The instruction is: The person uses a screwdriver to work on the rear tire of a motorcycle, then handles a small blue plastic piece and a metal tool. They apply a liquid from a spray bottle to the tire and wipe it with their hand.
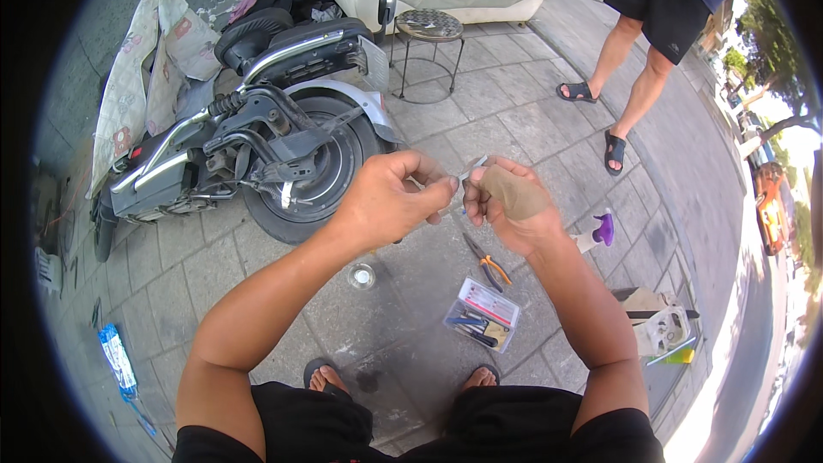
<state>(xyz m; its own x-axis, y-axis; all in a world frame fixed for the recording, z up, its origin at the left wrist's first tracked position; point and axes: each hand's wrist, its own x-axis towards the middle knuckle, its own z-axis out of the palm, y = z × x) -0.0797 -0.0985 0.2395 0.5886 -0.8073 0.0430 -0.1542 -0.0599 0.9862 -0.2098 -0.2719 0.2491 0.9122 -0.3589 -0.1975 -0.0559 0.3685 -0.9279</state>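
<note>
Black scooter, orange-handled pliers, purple bottle cap, grey paving.

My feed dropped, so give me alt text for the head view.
Left hand and right hand meet over paving, pinching a small thin item. Below lie pliers and a clear parts box; a scooter stands left.

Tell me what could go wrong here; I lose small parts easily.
1. The small part pinched between the left hand and right hand might slip and land in a joint of the paving.
2. The open parts box and pliers lie near the feet and could get kicked.
</note>
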